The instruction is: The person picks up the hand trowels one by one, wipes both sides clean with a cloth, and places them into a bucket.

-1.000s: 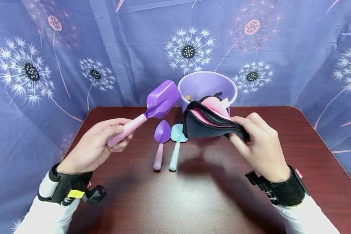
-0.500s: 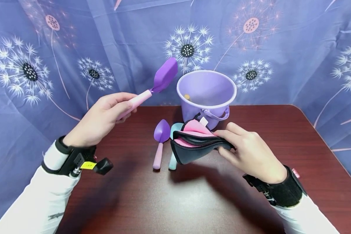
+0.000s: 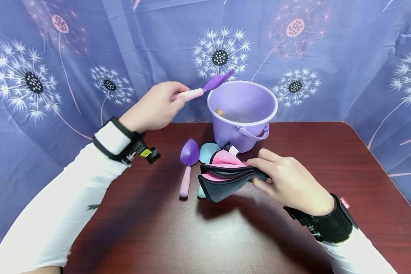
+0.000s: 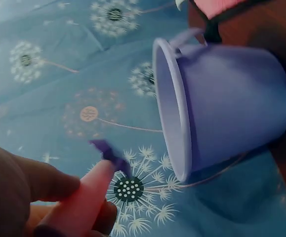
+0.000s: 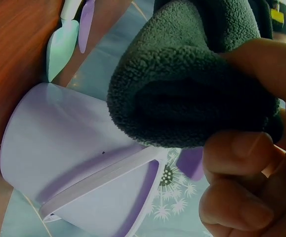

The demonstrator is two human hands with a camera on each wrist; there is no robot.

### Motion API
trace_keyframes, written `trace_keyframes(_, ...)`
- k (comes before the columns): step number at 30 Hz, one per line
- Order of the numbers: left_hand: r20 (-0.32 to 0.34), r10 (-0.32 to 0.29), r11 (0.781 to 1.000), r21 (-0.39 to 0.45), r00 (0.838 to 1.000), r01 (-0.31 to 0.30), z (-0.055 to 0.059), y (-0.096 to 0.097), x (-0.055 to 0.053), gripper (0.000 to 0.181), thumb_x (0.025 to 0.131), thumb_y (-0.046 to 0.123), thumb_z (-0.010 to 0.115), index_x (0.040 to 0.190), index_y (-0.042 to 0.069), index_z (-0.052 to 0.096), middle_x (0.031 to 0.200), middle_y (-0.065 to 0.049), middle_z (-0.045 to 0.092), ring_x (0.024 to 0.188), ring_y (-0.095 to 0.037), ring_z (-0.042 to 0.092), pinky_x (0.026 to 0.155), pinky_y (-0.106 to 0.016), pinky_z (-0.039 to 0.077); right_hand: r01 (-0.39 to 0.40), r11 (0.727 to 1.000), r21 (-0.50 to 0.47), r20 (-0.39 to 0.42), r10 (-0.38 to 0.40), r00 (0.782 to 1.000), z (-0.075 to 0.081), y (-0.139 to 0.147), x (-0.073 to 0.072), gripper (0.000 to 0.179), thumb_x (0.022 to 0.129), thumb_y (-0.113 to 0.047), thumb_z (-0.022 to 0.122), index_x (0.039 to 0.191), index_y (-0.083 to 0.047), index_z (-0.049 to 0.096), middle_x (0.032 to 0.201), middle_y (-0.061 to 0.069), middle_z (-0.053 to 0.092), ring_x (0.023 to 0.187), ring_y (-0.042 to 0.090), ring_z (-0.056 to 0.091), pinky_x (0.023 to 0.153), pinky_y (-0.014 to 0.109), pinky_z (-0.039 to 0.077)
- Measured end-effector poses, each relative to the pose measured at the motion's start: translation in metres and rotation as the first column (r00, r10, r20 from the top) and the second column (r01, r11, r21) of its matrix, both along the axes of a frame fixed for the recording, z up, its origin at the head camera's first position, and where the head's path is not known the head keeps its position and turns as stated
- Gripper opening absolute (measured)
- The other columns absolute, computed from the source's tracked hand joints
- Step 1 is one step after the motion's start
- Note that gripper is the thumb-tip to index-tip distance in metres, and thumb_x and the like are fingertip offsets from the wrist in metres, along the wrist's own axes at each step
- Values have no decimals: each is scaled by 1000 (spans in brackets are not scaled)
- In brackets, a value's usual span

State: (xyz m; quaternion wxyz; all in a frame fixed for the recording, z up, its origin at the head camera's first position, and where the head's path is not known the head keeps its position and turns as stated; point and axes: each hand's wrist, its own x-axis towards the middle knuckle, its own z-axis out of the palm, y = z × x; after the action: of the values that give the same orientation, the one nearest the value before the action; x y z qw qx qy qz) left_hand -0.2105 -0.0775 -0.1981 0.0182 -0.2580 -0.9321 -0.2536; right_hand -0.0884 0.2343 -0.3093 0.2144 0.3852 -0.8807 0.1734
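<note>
My left hand (image 3: 159, 104) grips the pink handle of a purple-bladed hand shovel (image 3: 216, 81), raised level with the bucket's rim. The blade is seen almost edge-on, its tip near the rim's left side. A lilac bucket (image 3: 226, 133) stands upright at the back of the table, its handle hanging down in front. My right hand (image 3: 289, 180) pinches a folded fabric piece (image 3: 224, 186), dark grey and pink with black edging and a white tag. It hangs above the table in front of the bucket. In the right wrist view the fabric (image 5: 167, 74) looks fleecy.
A purple trowel (image 3: 190, 152) with a pink handle lies on the brown table (image 3: 150, 228). Beside it lies a turquoise trowel (image 3: 208, 152), partly hidden by the fabric. Something small and tan (image 3: 219, 112) shows inside the bucket. A blue dandelion-print cloth (image 3: 157, 45) hangs behind.
My left hand has lifted the shovel up and right toward the bucket, turning its blade. My right hand has brought the fabric down and left, away from the bucket's front.
</note>
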Motion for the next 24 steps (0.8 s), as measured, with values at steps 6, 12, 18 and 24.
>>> trace_keyframes(6,-101,-44,992,-124,994,32,2,31,-28,33,106,28,47,121,4,64,102,-6,61,99,-24,52,91,-35,39,1,1000,7,6,-1,1000,-1,-1,-1,26,83,-15,64,107,-17,70,85,-14,41,52,0,34,49,17,32)
trace_keyframes(12,-216,-90,976,-215,972,43,-7,51,-53,22,103,14,47,109,2,64,103,-9,63,103,-30,54,100,-40,34,3,1000,20,17,-3,1000,-2,-1,-1,25,83,-15,65,108,-17,70,86,-13,42,51,1,33,48,17,32)
trace_keyframes(18,-224,-70,970,-244,972,13,-22,66,-67,18,102,12,48,110,4,62,114,-10,62,107,-33,51,98,-39,36,-2,1000,22,23,1,1000,-2,-2,-1,26,82,-15,66,107,-16,70,86,-13,42,52,1,34,49,18,33)
trace_keyframes(24,-211,-49,963,-269,976,-10,-39,74,-74,19,101,10,46,115,7,60,119,-5,62,106,-30,50,93,-37,40,-24,1000,12,17,24,1000,-3,-3,-1,27,80,-13,66,107,-17,70,86,-12,44,53,0,35,49,17,34)
